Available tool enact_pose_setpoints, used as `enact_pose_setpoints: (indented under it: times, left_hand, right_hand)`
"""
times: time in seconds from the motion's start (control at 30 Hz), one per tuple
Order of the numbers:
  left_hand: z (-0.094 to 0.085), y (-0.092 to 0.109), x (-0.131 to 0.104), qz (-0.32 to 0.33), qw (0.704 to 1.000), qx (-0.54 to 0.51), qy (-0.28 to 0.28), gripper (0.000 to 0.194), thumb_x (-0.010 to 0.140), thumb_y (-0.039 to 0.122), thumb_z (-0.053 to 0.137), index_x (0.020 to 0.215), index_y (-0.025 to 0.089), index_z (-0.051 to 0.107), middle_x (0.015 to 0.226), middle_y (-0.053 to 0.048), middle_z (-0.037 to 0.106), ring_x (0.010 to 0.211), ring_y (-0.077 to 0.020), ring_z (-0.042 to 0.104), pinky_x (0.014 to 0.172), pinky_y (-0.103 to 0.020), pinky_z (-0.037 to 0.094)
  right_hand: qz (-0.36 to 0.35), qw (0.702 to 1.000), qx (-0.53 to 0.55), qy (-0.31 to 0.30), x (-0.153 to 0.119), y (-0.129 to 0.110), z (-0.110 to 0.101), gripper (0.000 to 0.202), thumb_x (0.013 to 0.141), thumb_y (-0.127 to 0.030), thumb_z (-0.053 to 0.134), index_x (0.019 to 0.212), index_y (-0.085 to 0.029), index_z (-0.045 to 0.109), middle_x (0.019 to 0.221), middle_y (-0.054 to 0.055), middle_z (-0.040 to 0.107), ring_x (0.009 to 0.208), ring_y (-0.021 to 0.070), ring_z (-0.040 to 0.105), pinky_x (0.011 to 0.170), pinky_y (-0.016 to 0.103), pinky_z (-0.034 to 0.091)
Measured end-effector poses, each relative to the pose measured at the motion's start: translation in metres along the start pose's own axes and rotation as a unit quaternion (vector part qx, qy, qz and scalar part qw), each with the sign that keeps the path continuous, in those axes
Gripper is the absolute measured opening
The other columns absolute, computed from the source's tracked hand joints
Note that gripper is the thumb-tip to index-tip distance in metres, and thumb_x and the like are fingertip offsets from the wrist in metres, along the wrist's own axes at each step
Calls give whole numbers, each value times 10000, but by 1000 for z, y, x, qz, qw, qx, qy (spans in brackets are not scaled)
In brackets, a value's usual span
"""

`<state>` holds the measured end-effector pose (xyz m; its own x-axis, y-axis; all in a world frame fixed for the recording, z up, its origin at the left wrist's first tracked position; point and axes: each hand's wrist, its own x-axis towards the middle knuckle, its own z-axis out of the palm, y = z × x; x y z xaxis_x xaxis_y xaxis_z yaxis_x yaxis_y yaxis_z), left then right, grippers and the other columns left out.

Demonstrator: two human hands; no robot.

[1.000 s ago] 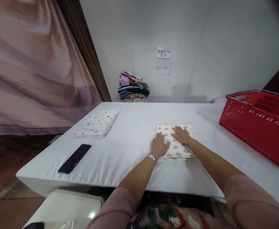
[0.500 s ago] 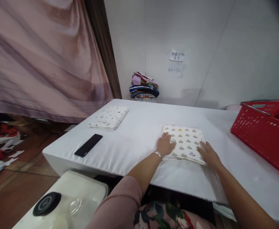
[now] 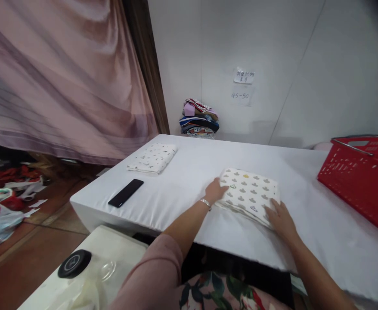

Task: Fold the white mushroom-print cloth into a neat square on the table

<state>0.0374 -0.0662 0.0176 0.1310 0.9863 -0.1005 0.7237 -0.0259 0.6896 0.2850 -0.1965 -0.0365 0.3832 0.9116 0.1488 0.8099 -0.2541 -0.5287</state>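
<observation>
Pictured between left grip (image 3: 214, 190), thumb over the edge with any pinch impossible to tell, and right grip (image 3: 282, 219), spread at the near-right corner: folded grey-motif cloth (image 3: 250, 191) on white-covered counter (image 3: 189, 172). Best squared with even pressure, without dragging lower layers.

Off the top it came: the right hand (image 3: 282, 219) slid to the right edge of the patterned cloth (image 3: 249, 193), right of centre. The left hand (image 3: 214, 191) shifted to the left edge, and the cloth turned slightly askew!
</observation>
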Motion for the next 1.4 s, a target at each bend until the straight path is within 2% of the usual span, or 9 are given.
enact_pose_setpoints:
  times: [0.13,0.23,0.43,0.57,0.7,0.87,0.97,1.13,1.4]
  left_hand:
    - [-28,-10,47,-31,993,-105,49,591,680,371,735,1200,170,540,1220,-134,609,1082,-255,584,871,-299,433]
    - [-39,-23,59,-74,980,-170,66,452,753,385,662,1120,128,596,1133,-145,650,963,-243,629,809,-304,461]
    - [-27,-58,22,-35,959,-248,130,322,897,379,436,1001,158,646,1063,-76,680,992,-184,610,889,-288,444]
    - [-14,-75,-2,-16,927,-325,189,245,864,283,485,1029,172,627,1091,-71,664,1006,-171,598,902,-298,446]
    - [-7,-79,-25,-17,934,-286,214,203,797,213,564,988,173,620,1027,-69,663,912,-163,610,854,-301,465]
    - [-8,-75,-46,28,970,-176,166,84,797,218,545,779,195,623,835,-17,660,812,-145,601,797,-272,465]
    - [-12,-72,-46,9,978,-137,159,112,810,251,555,871,194,629,928,-32,660,842,-143,601,800,-257,455]
    - [-19,-67,-26,-60,981,-84,163,381,819,316,576,1178,200,522,1156,-84,621,959,-185,600,823,-279,437]
    - [-35,-48,29,-32,987,-67,139,199,844,219,475,960,222,637,995,-49,683,951,-195,605,771,-274,428]
  right_hand:
    - [-81,994,-7,-78,-50,-32,3,633,859,-572,390,1353,-188,475,1433,148,379,1303,327,384,1023,440,381]
    - [-142,986,-27,-80,-73,-38,-3,567,866,-521,422,1342,-220,490,1385,140,455,1238,323,469,987,441,422]
    - [-238,970,12,42,-64,-30,-26,444,887,-436,430,1234,-195,570,1344,143,498,1210,295,492,982,485,438]
    - [-282,957,42,52,-49,-60,-32,399,891,-417,454,1211,-217,585,1349,119,497,1226,278,476,993,474,433]
    - [-333,941,43,48,-32,-95,-27,411,901,-417,441,1243,-224,560,1378,106,472,1295,278,399,1040,482,370]
    - [-298,949,-67,-77,-12,-110,0,513,899,-496,397,1327,-225,481,1462,109,372,1373,307,253,1069,546,254]
    - [-281,934,-148,-164,-10,-108,16,542,897,-492,380,1364,-222,435,1490,104,325,1387,293,221,1078,542,210]
    - [-270,932,-166,-177,-14,-105,20,578,901,-508,343,1396,-215,393,1509,98,286,1399,271,190,1094,517,180]
    - [-254,941,-116,-190,-21,-127,18,608,878,-507,405,1422,-239,357,1490,105,323,1380,300,232,1071,545,198]
